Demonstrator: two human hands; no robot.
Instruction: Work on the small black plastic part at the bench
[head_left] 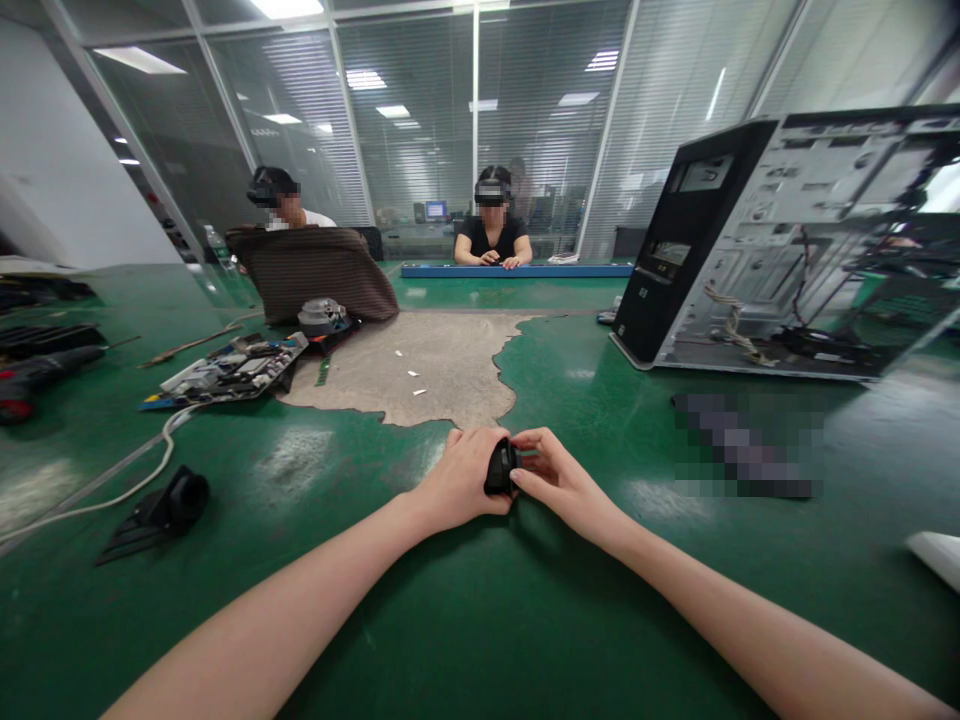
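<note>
The left arm [300, 605] and right arm [720, 590] are bare and stretch forward, with the hands close together in front. The left hand [461, 480] is curled, its back facing up. The right hand [559, 485] has bent fingers [534, 437] pointing toward the left hand.

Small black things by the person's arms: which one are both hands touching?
The small, rounded black object between the left hand and right hand. The black piece with one rounded end lies on the green tabletop, untouched.
</note>
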